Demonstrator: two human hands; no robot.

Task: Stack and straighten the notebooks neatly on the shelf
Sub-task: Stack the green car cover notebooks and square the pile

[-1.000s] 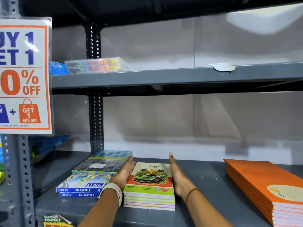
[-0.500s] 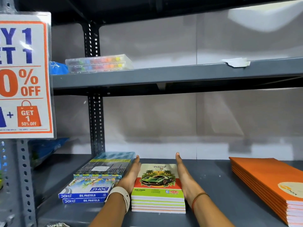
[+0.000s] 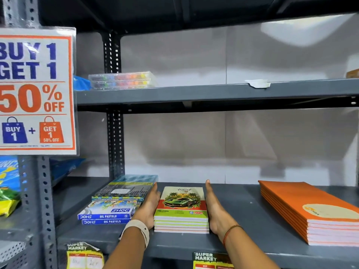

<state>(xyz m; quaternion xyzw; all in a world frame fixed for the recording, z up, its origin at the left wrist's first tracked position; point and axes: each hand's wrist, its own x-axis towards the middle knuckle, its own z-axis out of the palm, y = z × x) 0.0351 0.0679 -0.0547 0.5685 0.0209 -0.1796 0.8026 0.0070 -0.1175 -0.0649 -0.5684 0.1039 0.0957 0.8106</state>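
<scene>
A stack of notebooks [image 3: 182, 204], the top cover showing a green car, lies flat on the grey lower shelf [image 3: 242, 220] near its front edge. My left hand [image 3: 150, 208], with a pale band on its wrist, lies flat against the stack's left side, fingers straight and pointing to the back. On the stack's right side my right hand [image 3: 214, 210] is pressed flat in the same way, a thin red thread on its wrist. A second stack of orange notebooks [image 3: 291, 199] rests at the right, angled to the shelf edge.
Two oil pastel boxes [image 3: 108, 212] with a pencil box [image 3: 126, 188] on top touch my left hand. A perforated post [image 3: 114, 142] rises behind them. The upper shelf [image 3: 194, 93] holds a clear marker case [image 3: 121, 80]. A sale sign [image 3: 37, 90] hangs at left.
Both hands stay flat against the sides of the car notebook stack. Only the view has shifted a little to the left.
</scene>
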